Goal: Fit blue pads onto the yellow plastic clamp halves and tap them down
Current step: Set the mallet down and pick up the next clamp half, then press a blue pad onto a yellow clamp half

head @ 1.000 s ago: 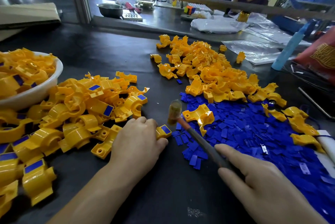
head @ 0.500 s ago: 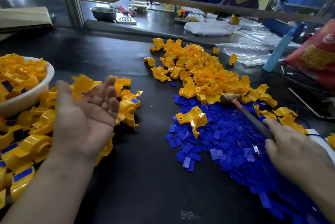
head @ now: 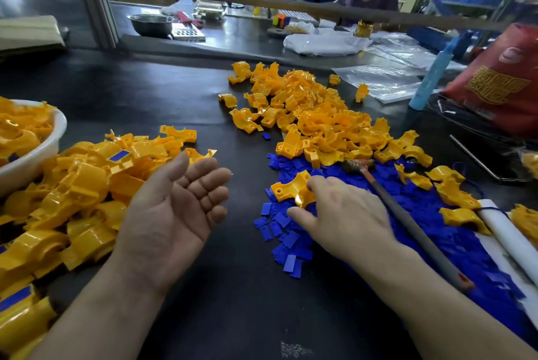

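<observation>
- The left hand (head: pixel 174 214) hangs palm up above the dark table (head: pixel 233 301), its fingers loosely spread and holding nothing.
- The right hand (head: pixel 343 220) lies over a yellow clamp half (head: pixel 286 188) that rests on the near edge of the heap of blue pads (head: pixel 436 214). Its fingertips touch the piece and its thumb stands apart, so whether the piece is truly pinched cannot be told.
- A weak pinch on that smooth, curved plastic could let the half slip back into the heap and push loose pads out across the table.
- The pads are thin and lie overlapped. Two could come up together, or one could sit crooked in its seat — a tap would then probably jam it rather than bed it.
- The hammer (head: pixel 407 223) lies on the pads just beside the right wrist, its handle running back along the forearm. A quick sweep of that arm could knock it and scatter pads.
- The padded halves (head: pixel 87 179) are heaped close by the left hand, and the bare ones (head: pixel 320 124) lie beyond the pads. A half dropped on the wrong heap would be hard to find again.
</observation>
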The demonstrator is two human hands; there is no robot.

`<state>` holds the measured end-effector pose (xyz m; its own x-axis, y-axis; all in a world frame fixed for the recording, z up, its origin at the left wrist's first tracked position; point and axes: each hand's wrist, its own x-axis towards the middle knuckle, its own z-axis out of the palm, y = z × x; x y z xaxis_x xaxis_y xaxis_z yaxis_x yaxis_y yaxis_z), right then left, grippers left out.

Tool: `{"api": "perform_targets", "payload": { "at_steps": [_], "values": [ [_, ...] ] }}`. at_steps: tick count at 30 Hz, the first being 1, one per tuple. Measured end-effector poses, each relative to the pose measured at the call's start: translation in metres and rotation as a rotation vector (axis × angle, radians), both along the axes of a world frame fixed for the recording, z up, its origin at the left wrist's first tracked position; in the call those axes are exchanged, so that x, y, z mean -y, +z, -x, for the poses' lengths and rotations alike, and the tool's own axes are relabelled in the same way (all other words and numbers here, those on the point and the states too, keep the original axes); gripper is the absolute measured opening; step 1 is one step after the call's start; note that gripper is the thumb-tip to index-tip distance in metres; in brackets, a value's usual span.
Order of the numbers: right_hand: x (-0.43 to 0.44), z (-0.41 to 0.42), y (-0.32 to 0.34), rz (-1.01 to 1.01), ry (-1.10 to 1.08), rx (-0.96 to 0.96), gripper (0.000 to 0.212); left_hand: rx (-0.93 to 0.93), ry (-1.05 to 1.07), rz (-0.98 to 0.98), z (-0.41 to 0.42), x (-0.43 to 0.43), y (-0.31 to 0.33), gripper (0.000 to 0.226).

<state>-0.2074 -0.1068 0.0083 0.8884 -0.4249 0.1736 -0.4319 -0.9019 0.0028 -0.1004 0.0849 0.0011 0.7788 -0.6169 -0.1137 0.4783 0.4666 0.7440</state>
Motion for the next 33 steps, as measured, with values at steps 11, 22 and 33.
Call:
{"api": "perform_targets", "payload": {
  "at_steps": [11, 22, 33],
  "values": [
    [0.016, 0.019, 0.011, -0.205, -0.01, 0.326, 0.027, 0.024, -0.119, -0.087, 0.017, 0.017, -0.008, 0.04],
    [-0.043, 0.044, 0.01, -0.544, 0.273, 0.341, 0.035, 0.087, -0.011, -0.135, 0.024, 0.024, -0.016, 0.021],
    [-0.038, -0.011, -0.034, 0.009, 0.586, -0.161, 0.063, 0.111, 0.414, -0.239, -0.005, 0.011, -0.019, 0.012]
  ]
}}
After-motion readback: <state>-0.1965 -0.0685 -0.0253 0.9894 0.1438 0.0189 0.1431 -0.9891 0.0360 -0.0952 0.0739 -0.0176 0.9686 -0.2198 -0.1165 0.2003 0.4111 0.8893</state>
